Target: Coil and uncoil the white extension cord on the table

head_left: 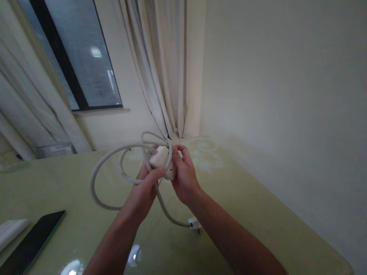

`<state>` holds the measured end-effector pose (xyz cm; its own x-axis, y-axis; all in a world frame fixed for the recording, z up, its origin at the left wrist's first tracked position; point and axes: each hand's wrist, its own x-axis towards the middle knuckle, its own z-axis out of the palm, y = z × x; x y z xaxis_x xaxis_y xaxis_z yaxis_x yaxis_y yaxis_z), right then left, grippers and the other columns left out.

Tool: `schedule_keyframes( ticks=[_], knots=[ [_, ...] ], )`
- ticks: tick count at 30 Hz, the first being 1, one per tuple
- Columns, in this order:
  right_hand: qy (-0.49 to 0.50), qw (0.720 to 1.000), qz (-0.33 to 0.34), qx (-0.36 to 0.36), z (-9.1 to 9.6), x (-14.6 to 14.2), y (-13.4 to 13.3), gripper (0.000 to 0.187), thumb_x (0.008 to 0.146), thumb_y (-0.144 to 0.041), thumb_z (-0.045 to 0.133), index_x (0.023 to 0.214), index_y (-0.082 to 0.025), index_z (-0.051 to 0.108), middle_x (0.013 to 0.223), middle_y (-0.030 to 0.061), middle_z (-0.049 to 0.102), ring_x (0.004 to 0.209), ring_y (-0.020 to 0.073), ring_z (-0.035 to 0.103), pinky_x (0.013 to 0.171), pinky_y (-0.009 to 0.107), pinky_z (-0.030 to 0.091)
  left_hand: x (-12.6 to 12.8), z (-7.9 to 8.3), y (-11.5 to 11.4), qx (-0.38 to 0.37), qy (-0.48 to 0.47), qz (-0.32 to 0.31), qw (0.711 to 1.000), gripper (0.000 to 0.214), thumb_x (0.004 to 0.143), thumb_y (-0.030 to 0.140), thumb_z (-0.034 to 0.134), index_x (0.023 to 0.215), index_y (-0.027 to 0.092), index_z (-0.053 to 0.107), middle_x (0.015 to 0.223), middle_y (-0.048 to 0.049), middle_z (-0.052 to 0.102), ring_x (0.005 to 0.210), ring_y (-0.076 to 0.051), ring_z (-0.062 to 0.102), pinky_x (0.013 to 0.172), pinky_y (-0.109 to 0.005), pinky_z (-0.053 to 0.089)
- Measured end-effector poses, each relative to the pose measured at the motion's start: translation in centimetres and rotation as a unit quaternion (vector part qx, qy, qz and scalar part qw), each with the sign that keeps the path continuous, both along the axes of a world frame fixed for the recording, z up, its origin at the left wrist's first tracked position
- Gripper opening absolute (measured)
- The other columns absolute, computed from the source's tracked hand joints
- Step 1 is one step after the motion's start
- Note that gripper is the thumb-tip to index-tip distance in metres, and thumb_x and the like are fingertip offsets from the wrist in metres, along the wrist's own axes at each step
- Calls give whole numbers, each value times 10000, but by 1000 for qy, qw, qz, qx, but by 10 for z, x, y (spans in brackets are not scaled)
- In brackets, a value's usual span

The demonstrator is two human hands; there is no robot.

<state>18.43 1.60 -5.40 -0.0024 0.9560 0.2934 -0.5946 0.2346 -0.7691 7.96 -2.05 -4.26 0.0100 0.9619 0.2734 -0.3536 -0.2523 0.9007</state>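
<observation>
Apparently fiddly: white block (158, 158) above table (241, 231), left hand (145, 191) clasping it, thumb pressed on; right hand (184, 177) fingers bunched alongside, pinch unclear from here. Best keep cord (92, 185) slack.

A white power strip (159, 157) is held tilted amid loose loops of grey cable (92, 187), the white plug (194, 223) prongs down.

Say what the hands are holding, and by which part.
A white socket block: the left hand grips its near left side. The right hand is at the block's right edge; whether it also pinches the cord cannot be told.
</observation>
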Motion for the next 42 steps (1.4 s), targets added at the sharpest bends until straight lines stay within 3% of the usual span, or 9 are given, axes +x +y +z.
schedule_keyframes(
  ticks=[3,8,10,13,17,20,26,34,42],
  knots=[
    [30,999,21,-18,0,1,0,422,926,-635,638,1073,-291,443,1003,18,704,893,198,712,680,309,582,5,-4,3,12,34,8,999,523,781,327,837,1286,230,742,1283,-85,766,1370,-326,598,1182,-410,451],
    [81,995,55,-17,1,0,-2,557,869,-520,779,1264,-341,430,999,-40,678,827,157,685,731,296,580,5,0,1,12,16,-19,1000,464,805,347,862,1238,200,779,1265,-99,779,1289,-317,663,1175,-422,469],
    [43,997,61,-6,1,2,-1,549,862,-508,791,1261,-333,456,988,-43,668,831,151,676,752,290,571,5,3,-1,-9,6,-30,1000,487,798,371,877,1238,192,775,1240,-112,786,1237,-323,693,1126,-454,520],
    [-107,994,28,24,2,12,3,445,913,-562,713,1234,-305,542,945,-25,641,856,170,655,772,308,563,6,5,-2,-33,-8,-24,999,538,760,403,911,1235,197,763,1220,-121,790,1198,-335,711,1034,-495,588],
    [-320,932,-126,109,7,28,3,412,960,-587,642,1209,-260,636,1067,55,649,1021,223,632,882,382,558,7,3,1,-28,-16,-7,999,572,737,428,927,1237,216,748,1290,-116,765,1240,-334,691,1013,-504,603],
    [-386,880,-216,170,15,33,-4,423,925,-565,709,1188,-238,655,1079,66,637,1006,222,622,924,404,547,5,0,4,-3,24,6,1000,523,780,423,895,1237,216,748,1293,-110,763,1268,-323,677,1069,-492,569],
    [-432,849,-218,211,24,30,-14,458,860,-556,792,1136,-211,669,1116,76,667,894,190,657,815,357,563,1,-1,5,76,127,36,988,315,791,252,853,1098,208,796,1190,-89,796,1306,-301,650,1144,-410,499],
    [-452,811,-279,244,26,36,-15,401,898,-523,765,1101,-182,701,1030,51,661,724,126,618,712,305,551,-10,-7,11,-37,12,-26,999,414,688,167,790,1099,216,791,1183,-85,799,1182,-322,718,962,-420,626],
    [-421,727,-433,328,32,51,-17,424,925,-479,755,1238,-207,667,1117,85,647,817,169,647,761,341,599,-18,-28,26,-21,252,0,967,610,817,223,641,1424,282,624,1543,-113,590,1379,-369,586,767,-410,686]
  ],
)
